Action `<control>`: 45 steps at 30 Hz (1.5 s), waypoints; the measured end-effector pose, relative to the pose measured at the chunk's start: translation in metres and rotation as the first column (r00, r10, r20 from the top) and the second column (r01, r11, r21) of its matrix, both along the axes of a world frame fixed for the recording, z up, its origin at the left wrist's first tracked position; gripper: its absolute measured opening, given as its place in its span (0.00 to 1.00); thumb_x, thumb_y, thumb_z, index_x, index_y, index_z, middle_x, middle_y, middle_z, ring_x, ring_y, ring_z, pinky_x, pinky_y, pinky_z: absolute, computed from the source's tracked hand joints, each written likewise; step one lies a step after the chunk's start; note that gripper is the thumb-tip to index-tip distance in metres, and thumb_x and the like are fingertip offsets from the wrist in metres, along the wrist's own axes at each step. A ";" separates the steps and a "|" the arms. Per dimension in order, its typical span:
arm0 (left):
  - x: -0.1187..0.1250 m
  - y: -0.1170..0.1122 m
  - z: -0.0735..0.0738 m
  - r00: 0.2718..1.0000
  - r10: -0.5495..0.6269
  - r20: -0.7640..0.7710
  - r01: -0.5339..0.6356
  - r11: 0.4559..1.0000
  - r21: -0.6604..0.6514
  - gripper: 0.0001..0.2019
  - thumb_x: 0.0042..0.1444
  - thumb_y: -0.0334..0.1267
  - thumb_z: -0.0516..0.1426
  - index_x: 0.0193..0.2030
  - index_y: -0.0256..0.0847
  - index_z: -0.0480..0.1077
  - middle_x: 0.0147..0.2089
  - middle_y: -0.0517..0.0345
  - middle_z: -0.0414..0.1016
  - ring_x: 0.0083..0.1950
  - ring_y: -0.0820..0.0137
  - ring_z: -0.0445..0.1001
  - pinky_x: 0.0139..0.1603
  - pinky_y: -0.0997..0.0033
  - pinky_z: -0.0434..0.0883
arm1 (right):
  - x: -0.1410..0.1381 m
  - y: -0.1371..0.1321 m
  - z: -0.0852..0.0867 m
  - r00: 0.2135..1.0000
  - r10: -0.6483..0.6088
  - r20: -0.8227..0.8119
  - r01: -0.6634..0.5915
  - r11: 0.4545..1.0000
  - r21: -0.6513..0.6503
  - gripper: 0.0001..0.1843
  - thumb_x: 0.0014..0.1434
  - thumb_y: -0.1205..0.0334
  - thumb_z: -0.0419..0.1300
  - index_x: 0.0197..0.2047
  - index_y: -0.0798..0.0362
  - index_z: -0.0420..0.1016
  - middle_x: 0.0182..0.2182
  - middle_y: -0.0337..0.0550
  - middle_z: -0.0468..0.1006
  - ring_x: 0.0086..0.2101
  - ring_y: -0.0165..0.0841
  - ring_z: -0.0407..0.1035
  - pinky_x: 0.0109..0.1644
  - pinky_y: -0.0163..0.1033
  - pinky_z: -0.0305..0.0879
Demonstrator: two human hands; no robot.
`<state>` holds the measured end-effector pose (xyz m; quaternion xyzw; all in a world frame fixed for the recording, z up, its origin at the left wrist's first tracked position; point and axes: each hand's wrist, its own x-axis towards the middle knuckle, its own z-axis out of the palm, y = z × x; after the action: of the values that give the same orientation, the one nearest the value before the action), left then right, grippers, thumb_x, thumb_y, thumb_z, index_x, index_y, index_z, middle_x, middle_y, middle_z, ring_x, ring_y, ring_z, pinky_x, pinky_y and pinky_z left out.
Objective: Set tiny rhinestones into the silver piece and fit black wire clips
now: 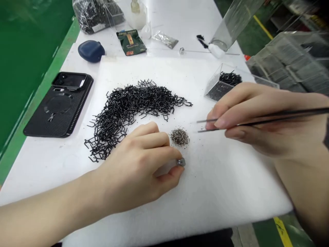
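My left hand point(144, 161) pinches a small grey metal piece point(181, 162) between thumb and forefinger, low over the white pad point(218, 192). In my right hand point(246, 116) are black tweezers point(259, 122), their tips apart and pointing left with nothing visible between them. Between the two hands lies a little heap of tiny shiny metal bits point(180, 137). A curved pile of short bent black pieces point(136, 103) spreads behind and to the left of my left hand. Past my right hand stands a clear box point(214, 90) holding similar black pieces, partly hidden.
At left lies a black phone point(53, 109), with a dark blue rounded object point(91, 51) behind it. Farther back are a green packet point(131, 42), a bag of black pieces point(95, 17) and a clear cylinder point(231, 25). Stacked clear cases point(295, 61) stand at right.
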<state>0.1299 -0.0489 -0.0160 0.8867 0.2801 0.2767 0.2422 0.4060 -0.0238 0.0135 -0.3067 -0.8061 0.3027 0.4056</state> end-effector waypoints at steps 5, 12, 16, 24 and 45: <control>-0.004 0.001 -0.012 0.998 -0.037 0.058 0.037 0.999 0.014 0.04 0.67 0.32 0.64 0.43 0.41 0.83 0.35 0.63 0.75 0.40 0.72 0.63 0.50 0.67 0.64 | 0.033 0.010 0.034 0.922 -0.040 0.385 0.010 0.997 0.078 0.02 0.73 0.60 0.71 0.47 0.47 0.86 0.41 0.36 0.88 0.39 0.28 0.81 0.40 0.32 0.75; -0.001 0.004 -0.017 0.996 -0.074 0.056 0.078 0.995 -0.065 0.06 0.66 0.35 0.62 0.43 0.38 0.82 0.36 0.58 0.77 0.40 0.69 0.65 0.45 0.65 0.63 | 0.068 -0.029 0.029 0.713 -0.114 0.692 0.020 0.990 0.143 0.15 0.77 0.62 0.62 0.61 0.40 0.84 0.53 0.29 0.89 0.42 0.34 0.88 0.40 0.35 0.83; 0.001 0.004 -0.012 0.997 -0.072 0.023 0.073 0.995 -0.073 0.07 0.63 0.34 0.62 0.41 0.36 0.83 0.37 0.55 0.79 0.39 0.67 0.65 0.45 0.64 0.65 | 0.070 -0.061 0.007 0.668 -0.241 0.704 0.087 0.965 0.248 0.19 0.78 0.69 0.55 0.60 0.42 0.84 0.55 0.36 0.88 0.52 0.41 0.87 0.53 0.46 0.86; 0.001 0.006 -0.017 0.996 -0.088 0.008 0.088 0.992 -0.092 0.10 0.64 0.40 0.64 0.44 0.37 0.85 0.40 0.52 0.81 0.43 0.64 0.65 0.48 0.60 0.65 | 0.001 -0.014 0.041 0.797 -0.193 0.572 0.118 0.979 0.167 0.09 0.78 0.60 0.62 0.52 0.48 0.85 0.47 0.42 0.88 0.41 0.32 0.83 0.35 0.35 0.74; 0.000 0.003 -0.013 0.953 -0.030 0.302 0.106 0.965 -0.240 0.07 0.60 0.33 0.64 0.41 0.35 0.83 0.41 0.56 0.83 0.42 0.72 0.76 0.49 0.70 0.74 | -0.038 0.035 0.003 0.989 -0.149 -0.013 0.148 0.988 -0.041 0.03 0.78 0.61 0.64 0.47 0.46 0.76 0.45 0.42 0.83 0.44 0.31 0.81 0.39 0.34 0.75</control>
<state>0.1302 -0.0458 -0.0286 0.8063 0.2428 0.3594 0.4022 0.3676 0.0109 0.0162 -0.3716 -0.7716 0.2903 0.4270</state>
